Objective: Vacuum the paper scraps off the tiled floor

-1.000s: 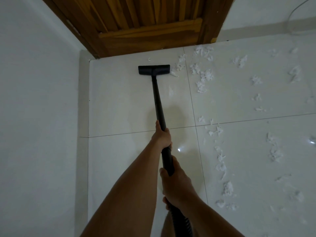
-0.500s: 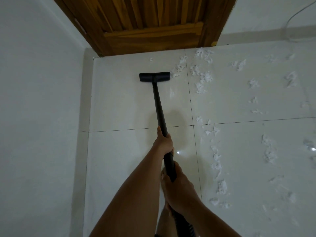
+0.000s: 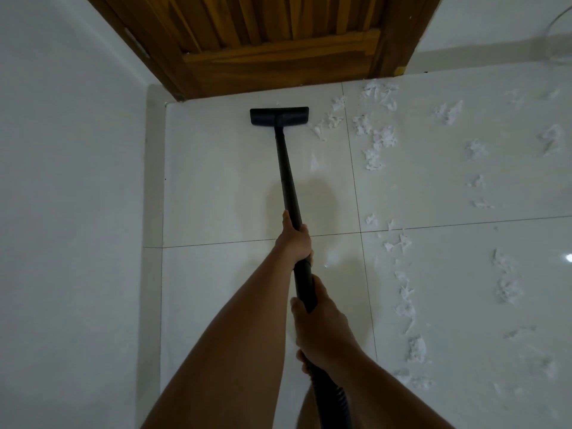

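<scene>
A slim black tube (image 3: 288, 181) runs lengthwise away from the person, its flat rectangular nozzle (image 3: 279, 116) lying on glossy pale tiles (image 3: 216, 181) and pointing at the slatted wooden door (image 3: 278, 41). Ragged white scraps (image 3: 379, 144) are strewn just right of the nozzle and down the right-hand tiles. The left hand (image 3: 294, 243) curls its fingers round the tube's middle and the right hand (image 3: 318, 329) grips lower, above a ribbed hose (image 3: 331, 397) cut off at the bottom edge; most fingertips are hidden behind the tube.
</scene>
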